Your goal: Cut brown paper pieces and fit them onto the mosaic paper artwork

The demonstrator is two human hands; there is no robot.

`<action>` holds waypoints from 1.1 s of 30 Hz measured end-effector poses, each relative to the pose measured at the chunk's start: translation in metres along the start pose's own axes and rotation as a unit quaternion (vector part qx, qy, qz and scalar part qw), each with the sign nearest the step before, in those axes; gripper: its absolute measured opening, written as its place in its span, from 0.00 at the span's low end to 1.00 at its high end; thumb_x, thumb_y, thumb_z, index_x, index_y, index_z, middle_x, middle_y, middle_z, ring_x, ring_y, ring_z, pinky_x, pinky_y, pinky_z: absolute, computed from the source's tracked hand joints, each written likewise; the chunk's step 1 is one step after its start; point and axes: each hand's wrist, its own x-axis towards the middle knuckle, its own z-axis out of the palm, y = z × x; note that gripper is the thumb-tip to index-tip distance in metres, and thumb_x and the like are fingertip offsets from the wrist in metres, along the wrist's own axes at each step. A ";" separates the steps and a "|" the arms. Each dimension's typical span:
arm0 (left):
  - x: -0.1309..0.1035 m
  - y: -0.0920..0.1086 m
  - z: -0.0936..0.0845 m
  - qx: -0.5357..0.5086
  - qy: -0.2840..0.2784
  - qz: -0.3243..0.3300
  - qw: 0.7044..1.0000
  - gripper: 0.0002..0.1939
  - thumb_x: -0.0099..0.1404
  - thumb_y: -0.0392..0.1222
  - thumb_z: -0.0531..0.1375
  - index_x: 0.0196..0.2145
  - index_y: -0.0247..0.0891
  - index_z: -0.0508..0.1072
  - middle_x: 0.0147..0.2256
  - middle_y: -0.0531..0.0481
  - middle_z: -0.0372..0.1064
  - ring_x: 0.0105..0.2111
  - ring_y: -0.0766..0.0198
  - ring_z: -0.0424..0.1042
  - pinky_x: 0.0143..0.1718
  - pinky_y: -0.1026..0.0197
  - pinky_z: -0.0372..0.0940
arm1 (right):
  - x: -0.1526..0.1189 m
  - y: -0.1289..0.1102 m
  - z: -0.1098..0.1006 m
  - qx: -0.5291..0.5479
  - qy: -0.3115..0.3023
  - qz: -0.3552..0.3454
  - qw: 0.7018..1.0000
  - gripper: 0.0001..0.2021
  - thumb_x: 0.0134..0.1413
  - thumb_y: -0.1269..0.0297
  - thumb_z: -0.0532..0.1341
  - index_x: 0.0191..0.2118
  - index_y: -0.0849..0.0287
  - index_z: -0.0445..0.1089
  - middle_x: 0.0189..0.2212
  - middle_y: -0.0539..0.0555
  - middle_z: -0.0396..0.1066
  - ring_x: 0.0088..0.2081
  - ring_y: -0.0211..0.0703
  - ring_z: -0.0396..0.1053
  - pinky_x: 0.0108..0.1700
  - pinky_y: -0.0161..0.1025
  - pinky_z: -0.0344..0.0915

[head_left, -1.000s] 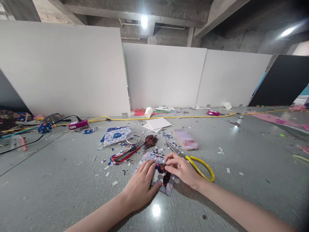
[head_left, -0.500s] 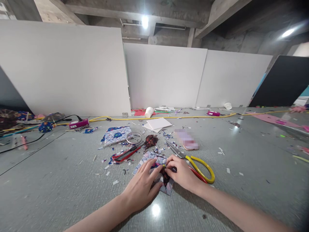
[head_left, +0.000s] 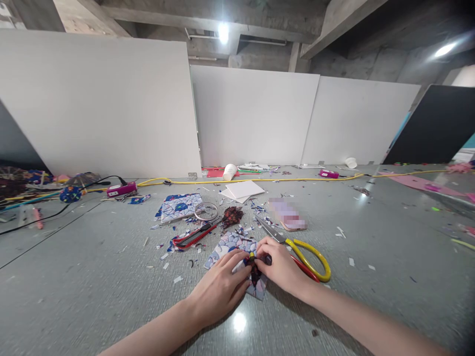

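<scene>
My left hand (head_left: 224,282) lies over a mosaic-patterned card (head_left: 232,242), fingers stretched out, their tips beside a dark brown-and-red scrap (head_left: 254,274). Closed in a pinch, my right hand (head_left: 276,262) grips the scrap's upper right edge. A small yellow bit (head_left: 252,255) shows at the top of the scrap. Part of the card is hidden under both hands. Just right of my right hand rest scissors (head_left: 309,257) with yellow and red handles. A red utility knife (head_left: 195,236) lies beyond the card to the left, near a crumpled dark piece (head_left: 232,216).
A roll of tape (head_left: 206,218) leans against a blue-and-white patterned square (head_left: 181,205). Farther back are white cards (head_left: 245,190), a phone (head_left: 287,215) and a paper cup (head_left: 229,172). A yellow cable (head_left: 260,180) crosses before white partition boards (head_left: 256,118). Paper snippets litter the table.
My left fingers have drawn back slightly, uncovering more of the yellow bit and the dark scrap. My right hand keeps its pinch in nearly the same place.
</scene>
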 end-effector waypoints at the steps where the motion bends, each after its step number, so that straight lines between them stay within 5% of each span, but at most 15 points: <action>1: 0.000 0.000 0.000 0.002 -0.003 0.007 1.000 0.15 0.63 0.36 0.48 0.48 0.39 0.65 0.50 0.43 0.60 0.52 0.54 0.56 0.52 0.50 0.57 | 0.000 0.000 0.000 0.000 0.000 -0.001 1.000 0.07 0.41 0.78 0.57 0.22 0.59 0.64 0.30 0.51 0.63 0.34 0.39 0.64 0.37 0.36 0.62; 8: 0.001 0.000 -0.002 0.013 -0.030 0.045 0.998 0.17 0.64 0.34 0.46 0.50 0.36 0.62 0.48 0.46 0.64 0.52 0.56 0.58 0.52 0.50 0.57 | 0.000 0.006 0.002 0.018 0.031 0.003 0.999 0.10 0.42 0.80 0.53 0.28 0.59 0.65 0.31 0.51 0.62 0.32 0.37 0.63 0.36 0.35 0.63; 23: 0.003 -0.001 -0.003 -0.003 -0.055 0.026 0.998 0.18 0.64 0.35 0.46 0.52 0.39 0.61 0.50 0.45 0.62 0.53 0.56 0.56 0.52 0.49 0.56 | 0.002 0.006 -0.006 0.039 -0.028 0.050 0.998 0.12 0.45 0.78 0.53 0.26 0.58 0.72 0.34 0.52 0.64 0.34 0.37 0.66 0.36 0.34 0.63; 33: 0.002 -0.002 -0.001 -0.013 -0.035 0.031 0.999 0.18 0.64 0.34 0.47 0.51 0.39 0.61 0.49 0.45 0.62 0.52 0.58 0.57 0.51 0.51 0.58 | 0.001 0.003 -0.012 -0.014 -0.074 -0.054 0.996 0.14 0.43 0.82 0.53 0.26 0.58 0.73 0.36 0.53 0.64 0.41 0.38 0.64 0.46 0.37 0.60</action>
